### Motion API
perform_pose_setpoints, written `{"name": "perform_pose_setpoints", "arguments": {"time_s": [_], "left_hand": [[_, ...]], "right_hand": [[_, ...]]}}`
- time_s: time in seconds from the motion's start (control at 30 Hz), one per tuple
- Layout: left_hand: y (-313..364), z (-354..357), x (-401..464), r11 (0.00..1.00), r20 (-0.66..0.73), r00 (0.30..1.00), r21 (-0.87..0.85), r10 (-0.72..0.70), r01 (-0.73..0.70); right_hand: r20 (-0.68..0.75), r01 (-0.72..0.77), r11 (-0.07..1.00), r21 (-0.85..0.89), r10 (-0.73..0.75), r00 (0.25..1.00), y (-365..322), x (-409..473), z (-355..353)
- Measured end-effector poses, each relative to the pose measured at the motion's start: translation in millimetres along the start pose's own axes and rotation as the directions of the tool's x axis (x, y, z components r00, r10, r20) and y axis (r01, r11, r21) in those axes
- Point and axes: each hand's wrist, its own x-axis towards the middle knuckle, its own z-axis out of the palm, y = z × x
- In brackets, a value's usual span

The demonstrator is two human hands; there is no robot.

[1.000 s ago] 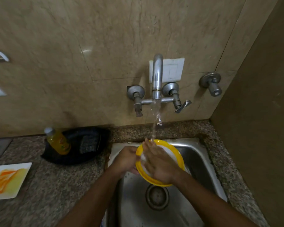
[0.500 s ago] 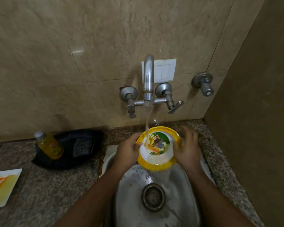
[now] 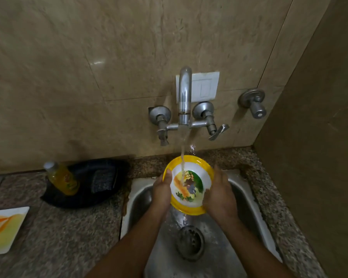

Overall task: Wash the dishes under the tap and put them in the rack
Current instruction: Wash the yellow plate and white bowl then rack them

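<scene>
Since half a second ago, the yellow-rimmed bowl (image 3: 189,184) has tilted so the stream from the tap (image 3: 184,97) now lands on its pictured inside, over the sink (image 3: 247,205). Both hands hold it by opposite edges: the left hand (image 3: 162,189) curls its thumb over the rim, and the right hand (image 3: 219,193) cups the other side. Rinsing looks underway rather than finished; no rack is visible, and a square plate (image 3: 6,227) waits on the counter (image 3: 68,237).
</scene>
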Motion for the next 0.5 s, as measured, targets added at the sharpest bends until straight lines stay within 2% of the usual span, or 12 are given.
{"name": "perform_pose_setpoints", "arguments": {"time_s": [0.03, 0.1, 0.13, 0.2, 0.23, 0.3, 0.33, 0.37, 0.43, 0.5], "left_hand": [[6.3, 5.1, -2.5, 1.0, 0.002, 1.0, 0.018, -0.025, 0.025], [12.6, 14.8, -6.8, 0.999, 0.024, 0.999, 0.028, -0.045, 0.044], [15.6, 19.5, -9.1, 0.998, 0.038, 0.998, 0.047, -0.051, 0.049], [19.2, 23.5, -8.0, 0.994, 0.046, 0.998, 0.102, -0.041, 0.036], [20.7, 22.4, -6.0, 0.993, 0.046, 0.998, 0.109, -0.038, 0.033], [24.7, 17.2, -7.6, 0.99, 0.051, 0.997, 0.132, -0.052, 0.045], [24.6, 13.1, -7.4, 0.99, 0.06, 0.997, 0.136, -0.05, 0.041], [23.8, 10.3, -7.0, 0.991, 0.07, 0.996, 0.13, -0.047, 0.038], [23.6, 6.7, -4.6, 0.993, 0.056, 0.998, 0.115, -0.029, 0.022], [28.2, 5.8, -1.2, 0.992, 0.059, 0.997, 0.121, -0.042, 0.035]], "right_hand": [[-0.008, 0.128, 0.988, -0.083, -0.129, 0.992, -3.0, -4.8, -0.5], [0.162, 0.351, 0.92, -0.175, -0.324, 0.932, -6.3, -9.1, 5.7], [0.255, 0.41, 0.883, -0.227, -0.352, 0.901, -7.6, -9.4, 12.1], [0.362, 0.442, 0.861, -0.251, -0.34, 0.868, -12.5, -8.4, 24.6], [0.402, 0.461, 0.864, -0.204, -0.355, 0.844, -16.7, -10.2, 27.4], [0.487, 0.543, 0.838, -0.053, -0.453, 0.747, -23.5, -15.1, 25.8], [0.503, 0.587, 0.809, -0.038, -0.492, 0.711, -22.7, -14.2, 21.9], [0.515, 0.613, 0.785, -0.086, -0.491, 0.702, -17.2, -8.2, 20.7], [0.507, 0.587, 0.777, -0.227, -0.42, 0.753, -11.7, 2.2, 18.8], [0.515, 0.576, 0.795, -0.19, -0.419, 0.748, -21.2, -2.2, 20.7]]}}
